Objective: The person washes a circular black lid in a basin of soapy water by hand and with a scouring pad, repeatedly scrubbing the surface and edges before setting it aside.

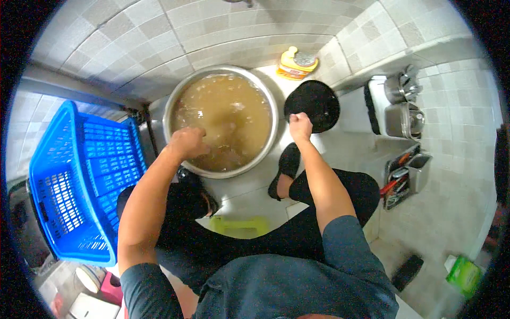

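Note:
A wide metal basin (272,101) full of cloudy brown water (223,114) stands on the floor before me. My left hand (188,143) is over its near left part, fingers loosely bent and a little apart, with nothing visible in them. Whatever lies under the murky surface is hidden. To the right of the basin is a round black pan (316,103). Against its near left edge, my right hand (300,126) is closed in a grip on the pan; the gripped part is covered by the fingers.
A large blue plastic basket (74,181) leans at the left. A yellow bottle (297,65) stands by the back wall. Metal utensil holders (401,119) hang on the right. A yellow-green stool (241,226) lies between my feet, and a green packet (465,275) is far right.

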Action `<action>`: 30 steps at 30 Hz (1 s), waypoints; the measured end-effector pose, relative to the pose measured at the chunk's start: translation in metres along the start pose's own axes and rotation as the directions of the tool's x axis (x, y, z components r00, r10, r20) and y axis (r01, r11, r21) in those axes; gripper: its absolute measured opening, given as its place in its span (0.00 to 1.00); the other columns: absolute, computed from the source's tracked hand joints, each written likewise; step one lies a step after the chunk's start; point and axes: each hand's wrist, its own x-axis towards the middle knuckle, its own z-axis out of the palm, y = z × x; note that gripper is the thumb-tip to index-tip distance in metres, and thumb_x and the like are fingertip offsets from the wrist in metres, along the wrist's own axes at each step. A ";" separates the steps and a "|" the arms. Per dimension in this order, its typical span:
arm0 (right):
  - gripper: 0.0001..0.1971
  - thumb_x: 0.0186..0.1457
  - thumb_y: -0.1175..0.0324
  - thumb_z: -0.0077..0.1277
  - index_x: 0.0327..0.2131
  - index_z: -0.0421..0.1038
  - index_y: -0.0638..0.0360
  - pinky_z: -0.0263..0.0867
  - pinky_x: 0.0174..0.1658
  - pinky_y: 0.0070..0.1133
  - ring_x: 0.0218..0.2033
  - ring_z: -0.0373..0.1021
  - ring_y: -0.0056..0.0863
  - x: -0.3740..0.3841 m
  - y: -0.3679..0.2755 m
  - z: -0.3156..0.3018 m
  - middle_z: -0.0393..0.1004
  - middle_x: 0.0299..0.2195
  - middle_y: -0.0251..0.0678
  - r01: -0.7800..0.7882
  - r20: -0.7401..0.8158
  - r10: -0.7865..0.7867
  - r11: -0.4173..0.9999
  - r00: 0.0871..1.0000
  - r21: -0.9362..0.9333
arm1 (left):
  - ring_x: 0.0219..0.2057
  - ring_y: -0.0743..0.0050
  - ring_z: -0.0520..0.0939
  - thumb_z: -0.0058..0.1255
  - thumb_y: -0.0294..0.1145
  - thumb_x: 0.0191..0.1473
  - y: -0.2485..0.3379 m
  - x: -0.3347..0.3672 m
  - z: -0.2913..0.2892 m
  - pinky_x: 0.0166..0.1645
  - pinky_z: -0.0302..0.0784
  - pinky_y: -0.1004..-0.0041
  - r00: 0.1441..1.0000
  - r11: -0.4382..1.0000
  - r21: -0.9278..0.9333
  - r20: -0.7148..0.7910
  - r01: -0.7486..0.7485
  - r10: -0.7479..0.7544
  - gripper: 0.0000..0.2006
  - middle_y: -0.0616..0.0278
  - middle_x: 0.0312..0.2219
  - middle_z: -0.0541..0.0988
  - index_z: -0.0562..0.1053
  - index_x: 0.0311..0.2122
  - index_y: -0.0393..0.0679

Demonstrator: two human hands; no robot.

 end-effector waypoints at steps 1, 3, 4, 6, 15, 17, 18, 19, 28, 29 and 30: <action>0.12 0.55 0.61 0.53 0.33 0.74 0.61 0.70 0.43 0.38 0.37 0.75 0.51 -0.014 -0.025 0.012 0.78 0.33 0.50 0.089 0.073 -0.094 0.993 0.993 0.073 | 0.43 0.48 0.82 0.55 0.48 0.49 -0.010 0.001 0.009 0.48 0.76 0.57 1.000 0.999 -0.034 0.025 0.016 -0.015 0.21 0.48 0.38 0.81 0.79 0.42 0.43; 0.11 0.55 0.62 0.53 0.34 0.74 0.59 0.70 0.42 0.39 0.37 0.74 0.52 -0.020 -0.035 0.029 0.77 0.31 0.51 0.243 0.189 -0.272 0.957 0.944 0.160 | 0.43 0.48 0.82 0.54 0.48 0.48 -0.015 0.031 0.024 0.48 0.76 0.57 0.993 0.996 -0.087 0.116 0.013 -0.003 0.21 0.47 0.39 0.81 0.79 0.42 0.43; 0.10 0.54 0.64 0.53 0.35 0.73 0.60 0.69 0.42 0.39 0.38 0.74 0.52 -0.032 -0.045 0.041 0.76 0.31 0.51 0.315 0.193 -0.342 0.936 0.920 0.159 | 0.44 0.47 0.81 0.54 0.48 0.48 -0.022 0.042 0.034 0.49 0.76 0.57 0.976 0.991 -0.130 0.216 0.030 -0.001 0.21 0.47 0.40 0.81 0.80 0.41 0.43; 0.18 0.54 0.66 0.52 0.48 0.70 0.61 0.67 0.50 0.40 0.47 0.70 0.53 -0.046 -0.072 0.063 0.72 0.44 0.55 0.358 0.403 -0.345 0.933 0.848 0.045 | 0.44 0.46 0.81 0.53 0.48 0.48 -0.052 0.067 0.072 0.49 0.76 0.57 0.985 0.988 -0.144 0.171 0.051 -0.026 0.22 0.45 0.40 0.81 0.80 0.40 0.41; 0.33 0.51 0.70 0.51 0.62 0.58 0.59 0.62 0.59 0.42 0.60 0.59 0.56 -0.053 -0.084 0.116 0.60 0.60 0.58 0.238 0.524 -0.109 0.953 0.845 -0.186 | 0.52 0.41 0.75 0.56 0.46 0.47 -0.009 0.143 0.172 0.58 0.70 0.59 0.867 0.677 -0.573 0.127 0.461 -0.483 0.32 0.36 0.49 0.75 0.68 0.52 0.31; 0.30 0.52 0.68 0.52 0.59 0.59 0.64 0.59 0.61 0.41 0.60 0.58 0.58 -0.052 -0.115 0.116 0.55 0.61 0.63 0.193 0.793 0.036 0.962 0.609 -0.192 | 0.52 0.39 0.75 0.55 0.44 0.48 -0.028 0.138 0.190 0.59 0.69 0.60 0.827 0.573 -0.681 0.086 0.456 -0.556 0.30 0.37 0.49 0.75 0.69 0.52 0.32; 0.22 0.51 0.71 0.49 0.52 0.67 0.64 0.64 0.56 0.42 0.56 0.64 0.56 -0.054 -0.116 0.123 0.66 0.54 0.59 0.285 0.758 -0.035 0.937 0.651 -0.200 | 0.52 0.40 0.75 0.53 0.42 0.49 -0.038 0.149 0.202 0.57 0.70 0.58 0.743 0.565 -0.596 0.082 0.571 -0.664 0.26 0.38 0.49 0.75 0.71 0.49 0.32; 0.22 0.51 0.71 0.49 0.52 0.67 0.64 0.64 0.56 0.42 0.56 0.64 0.56 -0.057 -0.121 0.129 0.66 0.54 0.59 0.290 0.768 -0.042 0.938 0.639 -0.189 | 0.52 0.40 0.75 0.53 0.42 0.49 -0.060 0.156 0.220 0.57 0.70 0.58 0.732 0.557 -0.590 0.087 0.585 -0.676 0.26 0.38 0.49 0.75 0.71 0.49 0.32; 0.11 0.54 0.70 0.46 0.38 0.77 0.60 0.67 0.50 0.42 0.44 0.73 0.46 -0.052 -0.092 0.158 0.76 0.43 0.49 0.467 0.606 -0.230 0.843 0.762 -0.267 | 0.39 0.51 0.84 0.57 0.37 0.47 -0.082 0.178 0.270 0.43 0.81 0.62 0.712 0.685 -0.311 -0.035 0.659 -0.701 0.13 0.47 0.37 0.82 0.80 0.37 0.41; 0.11 0.54 0.68 0.46 0.37 0.77 0.60 0.67 0.50 0.42 0.45 0.74 0.45 -0.063 -0.101 0.158 0.76 0.43 0.48 0.555 0.648 -0.280 0.788 0.709 -0.266 | 0.39 0.52 0.84 0.55 0.37 0.48 -0.092 0.170 0.273 0.42 0.80 0.61 0.683 0.659 -0.297 -0.034 0.690 -0.730 0.12 0.48 0.36 0.82 0.80 0.36 0.42; 0.12 0.54 0.67 0.46 0.36 0.78 0.59 0.66 0.50 0.42 0.45 0.74 0.44 -0.067 -0.105 0.157 0.77 0.42 0.46 0.633 0.680 -0.322 0.726 0.659 -0.270 | 0.38 0.52 0.84 0.54 0.36 0.49 -0.100 0.167 0.277 0.41 0.80 0.61 0.686 0.665 -0.283 -0.031 0.692 -0.727 0.11 0.49 0.35 0.82 0.80 0.35 0.43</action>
